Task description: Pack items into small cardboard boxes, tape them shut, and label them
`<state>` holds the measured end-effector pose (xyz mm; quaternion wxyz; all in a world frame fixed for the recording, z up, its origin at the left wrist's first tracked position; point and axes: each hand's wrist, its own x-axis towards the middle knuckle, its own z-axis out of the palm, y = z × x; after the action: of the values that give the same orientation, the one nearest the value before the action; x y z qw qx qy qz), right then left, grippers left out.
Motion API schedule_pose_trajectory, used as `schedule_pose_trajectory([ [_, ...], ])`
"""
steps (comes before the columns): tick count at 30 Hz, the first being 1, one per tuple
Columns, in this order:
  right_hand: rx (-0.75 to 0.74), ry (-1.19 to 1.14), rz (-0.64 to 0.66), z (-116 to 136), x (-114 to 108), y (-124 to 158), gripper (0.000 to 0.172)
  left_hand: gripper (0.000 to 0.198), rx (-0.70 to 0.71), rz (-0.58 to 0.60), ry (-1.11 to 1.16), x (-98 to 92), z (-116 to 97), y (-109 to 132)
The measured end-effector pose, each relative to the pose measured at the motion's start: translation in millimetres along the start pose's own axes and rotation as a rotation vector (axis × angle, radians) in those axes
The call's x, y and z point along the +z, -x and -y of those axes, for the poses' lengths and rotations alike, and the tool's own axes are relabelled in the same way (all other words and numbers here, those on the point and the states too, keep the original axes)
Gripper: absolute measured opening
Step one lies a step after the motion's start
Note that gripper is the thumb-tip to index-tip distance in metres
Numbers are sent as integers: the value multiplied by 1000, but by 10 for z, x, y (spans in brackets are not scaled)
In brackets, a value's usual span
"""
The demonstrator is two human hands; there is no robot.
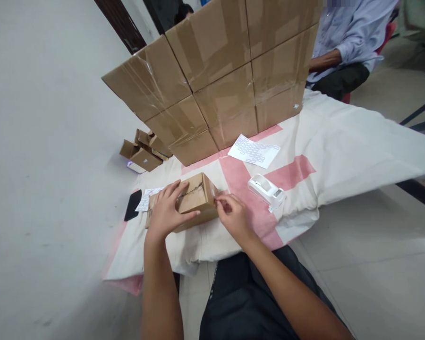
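Observation:
A small brown cardboard box (198, 196) lies on the cloth-covered table in front of me. My left hand (168, 208) rests on its top with the fingers spread, steadying its left part. At the box's right end, my right hand (233, 212) has thumb and fingertips pinched together against the edge. Whatever is between those fingertips is too small to make out. Clear tape seems to shine on that end face. To the right of the right hand stands a white tape dispenser (265, 189).
A tall taped cardboard panel (223, 85) stands across the back of the table. Before it lies a printed sheet (254, 151). Small open boxes (147, 158) sit back left, and a black phone-like object (132, 205) lies near the left edge. Another person (350, 42) sits beyond, right.

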<state>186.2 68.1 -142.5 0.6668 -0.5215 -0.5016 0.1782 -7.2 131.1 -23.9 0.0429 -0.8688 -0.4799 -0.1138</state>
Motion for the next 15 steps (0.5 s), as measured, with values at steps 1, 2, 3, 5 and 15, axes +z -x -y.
schedule_pose_trajectory([
  [1,28,-59,-4,3,-25,37,12,88,1,0,-2,0,0,-2],
  [2,58,-108,-6,4,-52,63,12,88,5,-1,-2,2,2,-3],
  [3,84,-145,-9,4,-79,76,13,88,10,-3,-1,7,5,-4],
  [5,104,-190,14,4,-132,67,19,88,19,-6,4,22,17,-6],
  [15,32,-88,528,-13,-228,-80,116,84,272,-89,74,87,241,43],
])
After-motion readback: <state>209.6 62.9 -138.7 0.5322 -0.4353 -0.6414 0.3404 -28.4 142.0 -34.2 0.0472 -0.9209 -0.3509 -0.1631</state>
